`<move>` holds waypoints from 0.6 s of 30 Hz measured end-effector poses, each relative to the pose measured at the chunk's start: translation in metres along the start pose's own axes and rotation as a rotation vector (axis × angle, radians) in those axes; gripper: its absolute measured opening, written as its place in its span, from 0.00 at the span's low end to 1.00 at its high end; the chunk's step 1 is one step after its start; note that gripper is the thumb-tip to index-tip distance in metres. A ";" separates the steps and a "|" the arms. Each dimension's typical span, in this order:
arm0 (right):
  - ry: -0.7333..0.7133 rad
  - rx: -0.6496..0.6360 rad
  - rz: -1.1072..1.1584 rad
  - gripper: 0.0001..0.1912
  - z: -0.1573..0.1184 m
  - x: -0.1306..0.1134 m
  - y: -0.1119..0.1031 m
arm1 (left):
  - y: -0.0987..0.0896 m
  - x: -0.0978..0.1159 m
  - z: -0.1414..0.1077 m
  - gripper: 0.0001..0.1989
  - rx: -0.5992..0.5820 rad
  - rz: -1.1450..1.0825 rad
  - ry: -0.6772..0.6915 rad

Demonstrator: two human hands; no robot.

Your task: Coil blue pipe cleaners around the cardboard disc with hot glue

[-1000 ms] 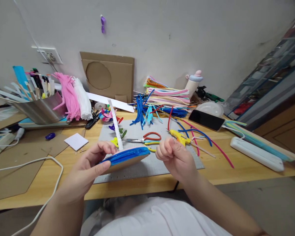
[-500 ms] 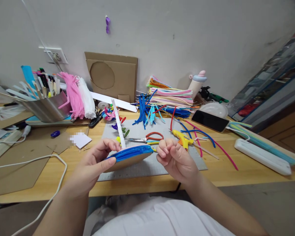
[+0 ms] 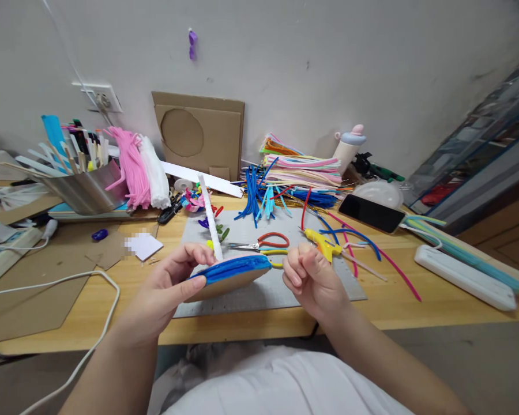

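My left hand grips the left end of a cardboard piece whose curved edge is lined with blue pipe cleaners. A white wrapped stick stands up from behind that blue edge. To the right of the piece, apart from it, my right hand is raised with its fingers curled and pressed together; anything between the fingertips is too small to make out. Behind the hands, scissors with red and yellow handles and a yellow glue gun lie on a grey mat.
Blue pipe cleaners and a striped bundle lie at the back. A black phone and white power strip are on the right. On the left stand a metal container and pink pipe cleaners; a white cable crosses the table edge.
My right hand has moved slightly right, away from the blue edge, and its fingers are curled tighter. My left hand keeps its hold on the cardboard piece. The view has shifted a little.
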State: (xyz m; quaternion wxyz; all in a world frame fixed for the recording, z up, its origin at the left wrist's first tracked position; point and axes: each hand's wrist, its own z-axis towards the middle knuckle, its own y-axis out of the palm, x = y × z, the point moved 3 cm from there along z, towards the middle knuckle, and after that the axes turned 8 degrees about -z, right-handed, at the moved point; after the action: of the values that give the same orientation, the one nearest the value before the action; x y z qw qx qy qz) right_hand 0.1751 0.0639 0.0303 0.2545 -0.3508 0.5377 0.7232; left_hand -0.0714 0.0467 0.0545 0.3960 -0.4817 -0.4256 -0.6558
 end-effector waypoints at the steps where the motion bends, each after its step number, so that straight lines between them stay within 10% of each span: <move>1: 0.004 0.023 -0.007 0.20 0.000 0.000 -0.001 | 0.000 0.000 0.000 0.08 0.003 0.000 -0.003; 10: -0.159 -0.014 -0.371 0.26 -0.009 0.004 -0.006 | 0.000 0.001 0.000 0.08 0.027 -0.008 -0.006; 13: -0.431 0.023 -0.802 0.07 -0.013 -0.006 0.000 | 0.003 0.003 0.000 0.08 0.017 -0.009 -0.012; 18: -0.895 -0.360 -1.379 0.17 -0.015 -0.025 0.041 | 0.009 0.005 -0.001 0.07 -0.002 -0.010 -0.017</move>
State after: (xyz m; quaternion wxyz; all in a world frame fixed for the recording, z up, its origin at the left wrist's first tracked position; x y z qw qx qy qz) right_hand 0.1640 0.0375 0.0712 0.7686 -0.3163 -0.0721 0.5514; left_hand -0.0648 0.0420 0.0609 0.3885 -0.4857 -0.4306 -0.6540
